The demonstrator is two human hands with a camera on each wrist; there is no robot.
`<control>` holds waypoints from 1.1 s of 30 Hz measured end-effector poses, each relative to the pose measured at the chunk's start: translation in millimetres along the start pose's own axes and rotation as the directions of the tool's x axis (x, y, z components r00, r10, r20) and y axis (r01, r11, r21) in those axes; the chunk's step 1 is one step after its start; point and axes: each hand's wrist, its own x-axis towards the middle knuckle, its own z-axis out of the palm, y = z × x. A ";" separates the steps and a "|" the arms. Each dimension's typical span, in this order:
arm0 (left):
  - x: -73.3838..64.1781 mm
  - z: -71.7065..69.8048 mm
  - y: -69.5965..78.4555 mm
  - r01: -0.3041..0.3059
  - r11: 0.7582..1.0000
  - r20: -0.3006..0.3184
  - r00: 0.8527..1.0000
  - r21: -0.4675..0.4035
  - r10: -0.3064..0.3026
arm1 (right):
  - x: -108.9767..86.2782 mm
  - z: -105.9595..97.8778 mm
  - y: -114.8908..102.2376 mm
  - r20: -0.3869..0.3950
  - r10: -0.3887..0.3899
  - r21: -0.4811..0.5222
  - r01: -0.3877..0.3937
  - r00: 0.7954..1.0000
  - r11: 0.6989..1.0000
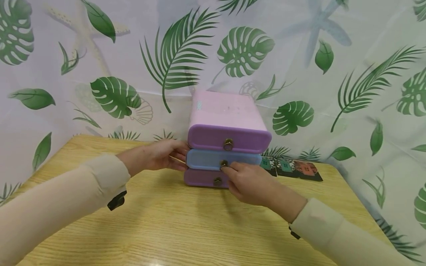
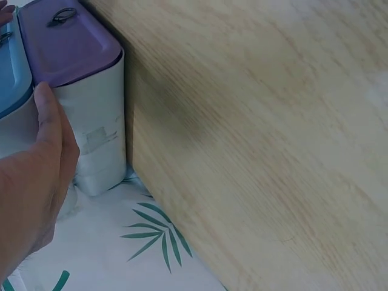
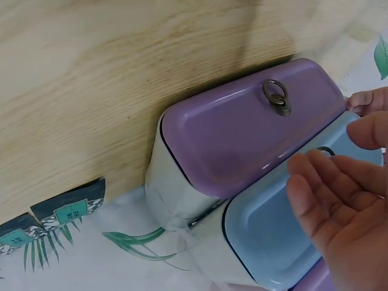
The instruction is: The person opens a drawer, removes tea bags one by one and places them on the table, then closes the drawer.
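Note:
A stack of three drawer boxes stands on the table: a purple-fronted one [image 1: 229, 136] on top, a blue-fronted one [image 1: 203, 159] in the middle and a darker purple-fronted one [image 1: 199, 177] below. Each front bears a bronze ring pull. My right hand [image 1: 253, 183] has its fingertips at the blue drawer's ring pull [image 3: 327, 150]. In the right wrist view the thumb stands apart from the half-bent fingers. Extended fingers of my left hand [image 1: 166, 155] rest along the stack's left side, beside the blue and lower drawers. All three drawer fronts look closed.
Dark cards [image 1: 299, 169] with green and red prints lie right of the stack, near the back edge of the wooden table [image 1: 166, 229]. A white cloth [image 1: 199, 48] with leaf prints hangs directly behind the stack.

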 end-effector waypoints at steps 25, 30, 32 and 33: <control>0.8 -0.3 -5.2 0.025 0.996 -0.029 0.999 0.083 -0.022 | 7.9 3.8 -14.9 0.120 0.120 0.051 -0.127 0.985 0.991; 0.7 0.0 -5.0 0.028 0.996 -0.037 0.999 0.080 -0.025 | 8.7 3.8 -10.7 0.109 0.107 0.093 -0.117 0.988 0.989; 0.8 0.0 -4.7 0.026 0.996 -0.037 0.999 0.085 -0.023 | 9.0 3.3 -9.6 0.096 0.101 0.104 -0.111 0.990 0.988; 0.8 0.0 -4.5 0.025 0.996 -0.035 0.999 0.087 -0.022 | 9.1 3.1 -9.0 0.092 0.099 0.109 -0.109 0.991 0.988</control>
